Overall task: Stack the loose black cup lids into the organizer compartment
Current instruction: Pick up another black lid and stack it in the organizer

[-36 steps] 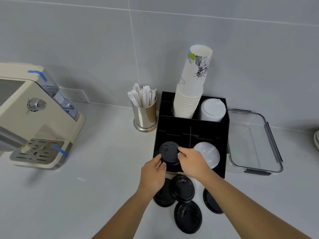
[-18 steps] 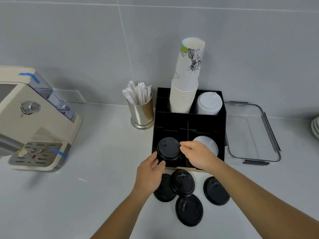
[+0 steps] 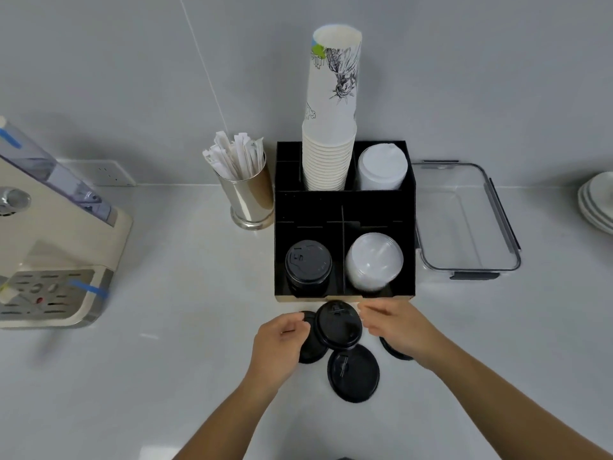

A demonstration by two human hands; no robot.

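Note:
A black organizer [image 3: 345, 207] stands on the counter. Its front left compartment holds a stack of black lids [image 3: 308, 263]. Several loose black lids lie on the counter in front of it: one on top [image 3: 338, 325], one nearer me [image 3: 353, 373], one partly under my left hand [image 3: 310, 348], and one mostly hidden under my right hand [image 3: 393, 351]. My left hand [image 3: 282, 340] and my right hand [image 3: 396, 325] flank the top lid, fingers curled near its rim. Neither hand visibly grips anything.
The organizer also holds clear lids [image 3: 374, 260], white lids [image 3: 381, 171] and a tall stack of paper cups [image 3: 331, 127]. A metal cup of wrapped stirrers [image 3: 247, 194] stands left, a coffee machine [image 3: 49, 247] far left, a clear container [image 3: 464, 220] right, plates [image 3: 597, 200] far right.
Both hands have let go of the lid now on the stack in the front left compartment and have drawn back toward me, down to the loose lids on the counter.

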